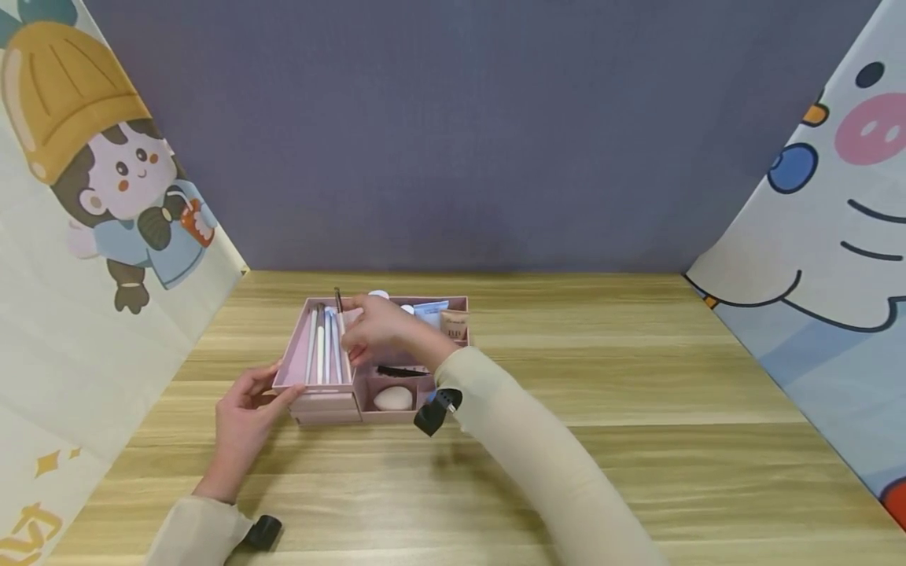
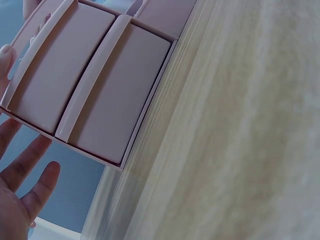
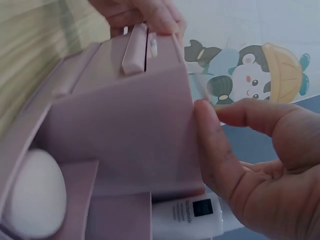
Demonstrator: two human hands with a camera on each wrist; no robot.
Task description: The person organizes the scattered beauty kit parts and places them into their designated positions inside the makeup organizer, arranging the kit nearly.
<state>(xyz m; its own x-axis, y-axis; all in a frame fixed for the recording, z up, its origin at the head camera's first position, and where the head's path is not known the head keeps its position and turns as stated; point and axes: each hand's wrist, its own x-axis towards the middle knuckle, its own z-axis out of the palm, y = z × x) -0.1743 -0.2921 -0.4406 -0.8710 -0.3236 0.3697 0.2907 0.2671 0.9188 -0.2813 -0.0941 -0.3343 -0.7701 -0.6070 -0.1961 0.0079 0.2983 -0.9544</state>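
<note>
A pink makeup organizer stands on the wooden table. My left hand holds its front left corner, thumb at the front rim and fingers along the left side. Several slim makeup brushes lie in the top left tray. Over that tray's right edge, my right hand pinches a thin makeup brush with a dark upper end. The right wrist view has the thumb and index finger meeting beside the tray wall. Two drawers beneath the tray are closed in the left wrist view.
The organizer's right compartments hold a white egg-shaped sponge, a slim black item, a light blue tube, a brown tube and a white tube. A grey wall rises behind the table; printed cloths hang at both sides.
</note>
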